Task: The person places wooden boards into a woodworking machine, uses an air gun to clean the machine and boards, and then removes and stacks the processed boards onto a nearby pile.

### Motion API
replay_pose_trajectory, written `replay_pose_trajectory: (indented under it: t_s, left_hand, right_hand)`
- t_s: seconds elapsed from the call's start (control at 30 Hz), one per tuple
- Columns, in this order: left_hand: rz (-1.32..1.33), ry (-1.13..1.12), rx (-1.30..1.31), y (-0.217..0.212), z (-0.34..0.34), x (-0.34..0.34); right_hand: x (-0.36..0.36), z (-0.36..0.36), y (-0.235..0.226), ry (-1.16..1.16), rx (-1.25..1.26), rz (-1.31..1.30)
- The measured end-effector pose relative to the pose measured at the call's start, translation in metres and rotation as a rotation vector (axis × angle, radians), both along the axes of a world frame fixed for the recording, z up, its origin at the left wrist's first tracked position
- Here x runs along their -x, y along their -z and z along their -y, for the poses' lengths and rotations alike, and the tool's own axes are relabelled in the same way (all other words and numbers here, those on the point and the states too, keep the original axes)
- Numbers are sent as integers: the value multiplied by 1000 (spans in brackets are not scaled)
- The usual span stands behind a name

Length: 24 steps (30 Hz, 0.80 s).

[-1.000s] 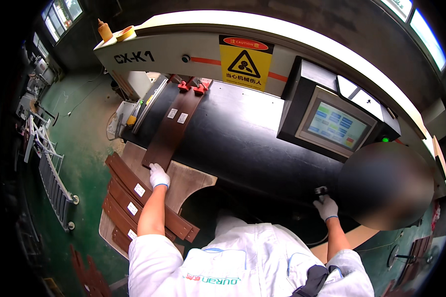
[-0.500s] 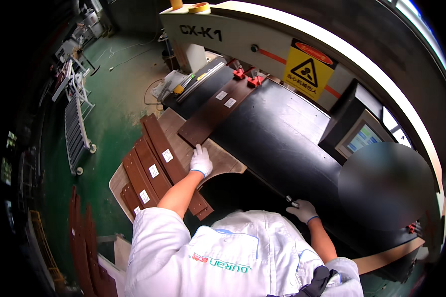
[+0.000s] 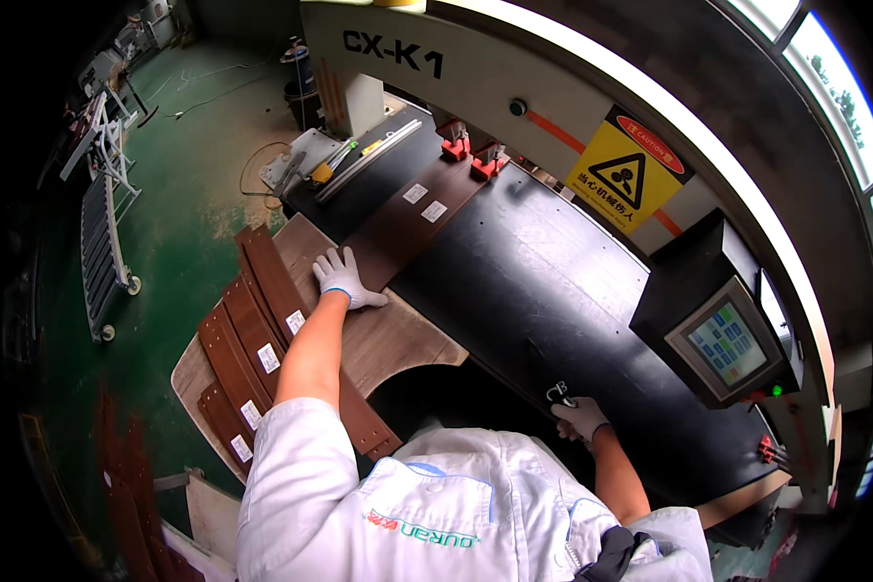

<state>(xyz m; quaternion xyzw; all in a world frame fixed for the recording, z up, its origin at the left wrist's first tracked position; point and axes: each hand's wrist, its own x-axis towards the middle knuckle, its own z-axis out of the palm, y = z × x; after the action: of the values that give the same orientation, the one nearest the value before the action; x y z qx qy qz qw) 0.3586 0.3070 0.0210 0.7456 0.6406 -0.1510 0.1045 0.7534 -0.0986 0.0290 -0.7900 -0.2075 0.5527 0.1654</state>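
My left hand (image 3: 347,279), in a white knit glove, lies with fingers spread at the near end of a dark brown board (image 3: 407,225). The board bears two white labels, and its far end reaches red clamps (image 3: 470,155) on the black machine bed (image 3: 543,262). At the bed's near edge, my gloved right hand (image 3: 582,419) is closed around a small metal tool (image 3: 559,393) with a shiny curved end; the rest of it is hidden in the fist. Several labelled brown boards (image 3: 252,330) lie side by side on a wooden support table (image 3: 398,335), left of my left forearm.
Across the far side runs the machine's pale beam (image 3: 495,87) with a yellow warning sign (image 3: 630,170). A control screen (image 3: 729,341) hangs at the right. More brown boards (image 3: 131,495) stand at lower left; a roller stand (image 3: 102,252) is on the green floor.
My left hand has shifted from the board's near edge to its near left corner, and its fingers have spread. The right hand's tool has turned, showing its curved end. The whole view has shifted.
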Motion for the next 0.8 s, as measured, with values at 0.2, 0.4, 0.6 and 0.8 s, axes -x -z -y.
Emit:
replay_pose_trajectory:
  t_s: [0.2,0.4,0.6,0.8]
  left_hand:
    - [-16,4,42,-1,-9,-5]
    - [0,21,-47,9,-7,-3]
    - [12,26,-60,9,-6,-4]
    - [22,28,-91,11,-4,-5]
  right_hand:
    - [10,-2,5,27,-49,88]
    - [11,0,6,68,-37,71]
    - [14,0,2,93,-52,73]
    - [11,1,6,41,-50,106]
